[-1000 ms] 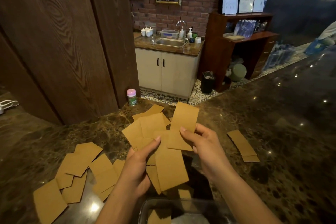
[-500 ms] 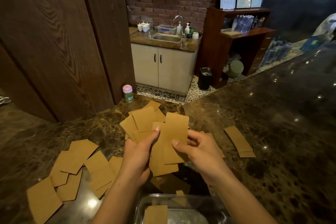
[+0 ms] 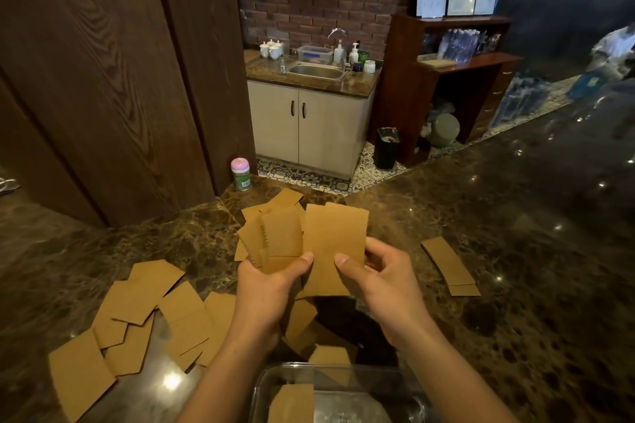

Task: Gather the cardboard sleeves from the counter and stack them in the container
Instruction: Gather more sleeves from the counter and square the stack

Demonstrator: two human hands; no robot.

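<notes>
My left hand (image 3: 271, 288) and my right hand (image 3: 385, 282) both pinch a small stack of flat brown cardboard sleeves (image 3: 333, 244), held upright above the marble counter (image 3: 515, 285). Just behind the held stack lies a heap of sleeves (image 3: 275, 230). More loose sleeves (image 3: 137, 312) are spread over the counter to the left. Two stacked sleeves (image 3: 450, 266) lie to the right. A clear container (image 3: 405, 385) sits at the near edge below my hands, with a sleeve (image 3: 292, 403) inside it.
A small pink-lidded jar (image 3: 240, 173) stands at the counter's far edge beside a dark wooden panel (image 3: 103, 79). Beyond the counter are a sink cabinet (image 3: 309, 120), a black bin (image 3: 386, 148) and a wooden shelf (image 3: 464, 79).
My hands drew closer together, merging the sleeve from my right hand with those in my left into one aligned stack, held higher and more upright.
</notes>
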